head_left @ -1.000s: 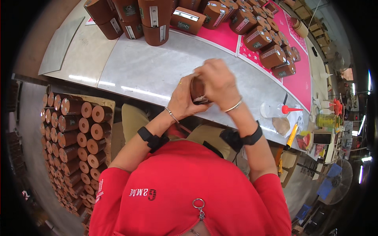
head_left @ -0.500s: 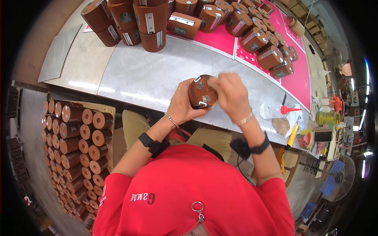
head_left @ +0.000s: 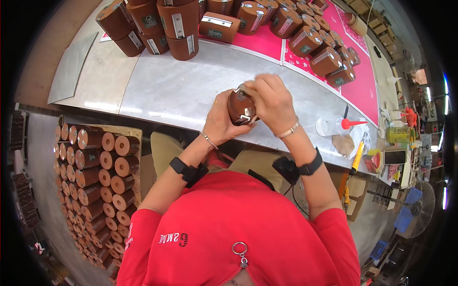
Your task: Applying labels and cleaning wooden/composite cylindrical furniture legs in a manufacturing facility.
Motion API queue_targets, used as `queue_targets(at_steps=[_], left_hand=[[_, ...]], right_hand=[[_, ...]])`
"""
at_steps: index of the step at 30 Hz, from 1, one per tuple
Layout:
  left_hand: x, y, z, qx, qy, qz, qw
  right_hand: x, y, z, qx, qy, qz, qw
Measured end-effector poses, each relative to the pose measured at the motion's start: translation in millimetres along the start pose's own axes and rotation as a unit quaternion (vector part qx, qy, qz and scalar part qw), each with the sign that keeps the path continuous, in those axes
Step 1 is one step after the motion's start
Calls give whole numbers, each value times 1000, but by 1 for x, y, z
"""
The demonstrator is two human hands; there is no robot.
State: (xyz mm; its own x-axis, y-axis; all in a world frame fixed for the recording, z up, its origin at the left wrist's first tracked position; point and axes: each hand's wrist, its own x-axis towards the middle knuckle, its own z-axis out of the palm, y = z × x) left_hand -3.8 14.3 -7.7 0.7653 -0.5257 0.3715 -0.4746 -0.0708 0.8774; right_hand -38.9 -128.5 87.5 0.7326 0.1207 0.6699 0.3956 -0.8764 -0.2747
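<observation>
A brown wooden-looking cylinder (head_left: 242,106) with small white-metal brackets at its edges is held above the near edge of the metal table. My left hand (head_left: 223,120) wraps around its left side and underside, fingers closed on it. Against its upper right edge presses my right hand (head_left: 271,99), fingers bent together in a pinch. A pale sliver shows at those fingertips, too small and covered to name. Part of the cylinder's top face is hidden behind the right fingers.
Stacked brown cylinders (head_left: 183,47) with metal strips stand at the far side, more on pink sheeting (head_left: 360,95). At right lie a red-nozzled bottle (head_left: 350,124), a tan piece (head_left: 342,144) and a yellow tube (head_left: 357,157). Cylinders fill a pallet (head_left: 136,167) at lower left.
My right hand has moved left and slightly up, from above the cylinder's face onto its upper right edge. The cylinder has tilted a little in my left hand.
</observation>
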Motion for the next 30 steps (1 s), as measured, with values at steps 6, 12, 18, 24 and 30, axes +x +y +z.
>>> queue_targets(at_steps=[6, 12, 18, 24, 30], left_hand=[[2, 4, 0, -6, -1, -14, 1000], [0, 4, 0, -7, -4, -1, 1000], [3, 5, 0, 8, -2, 7, 1000], [0, 2, 2, 33, -7, 0, 999], [6, 20, -5, 49, -14, -3, 999]], right_hand=[[-46, -36, -24, 3, -85, 34, 996], [-6, -15, -16, 43, 0, 49, 998], [-31, -30, -34, 40, 14, 16, 999], [-106, -32, -61, 38, -74, 243, 966], [-95, -33, -67, 91, 6, 212, 973]])
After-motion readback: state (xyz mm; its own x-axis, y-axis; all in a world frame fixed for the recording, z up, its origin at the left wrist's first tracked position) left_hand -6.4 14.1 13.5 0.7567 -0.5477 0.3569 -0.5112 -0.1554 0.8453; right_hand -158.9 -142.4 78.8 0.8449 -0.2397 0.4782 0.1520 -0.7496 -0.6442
